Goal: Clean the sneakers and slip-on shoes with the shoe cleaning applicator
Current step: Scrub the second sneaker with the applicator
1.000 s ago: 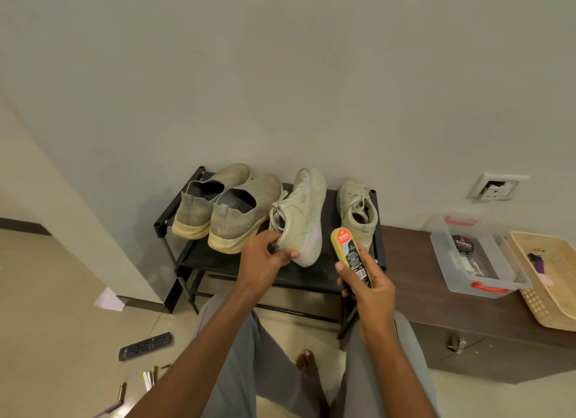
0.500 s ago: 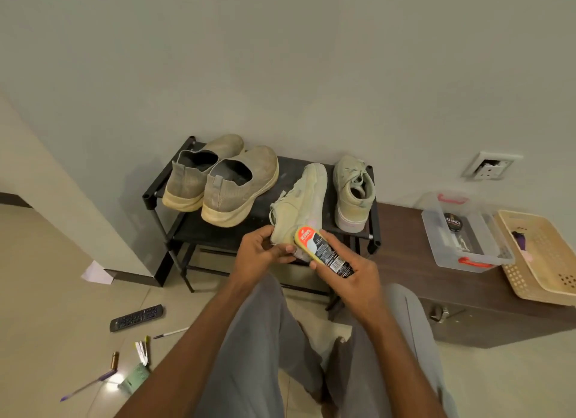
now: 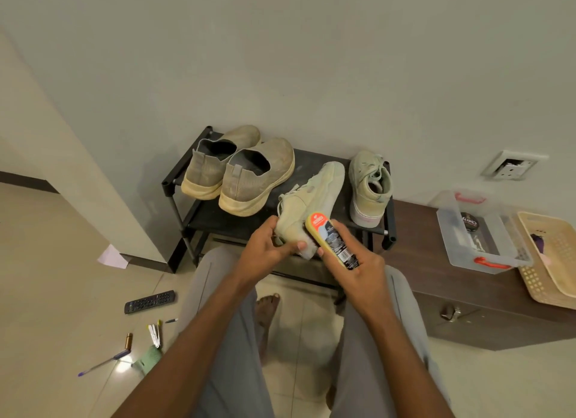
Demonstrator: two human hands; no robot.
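The left hand (image 3: pixel 265 249) grips the heel of a pale green lace-up sneaker (image 3: pixel 307 204) tilted over the front of the black metal shoe rack (image 3: pixel 199 218), while the right hand (image 3: pixel 355 262) curls round a yellow shoe cleaning applicator bottle (image 3: pixel 330 240) touching that heel.

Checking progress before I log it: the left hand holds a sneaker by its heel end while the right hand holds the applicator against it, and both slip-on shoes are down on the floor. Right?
Not quite. The head view shows both slip-on shoes on the black rack, not the floor. The rest holds: the left hand grips the sneaker by its heel end, and the right hand holds the applicator against it.
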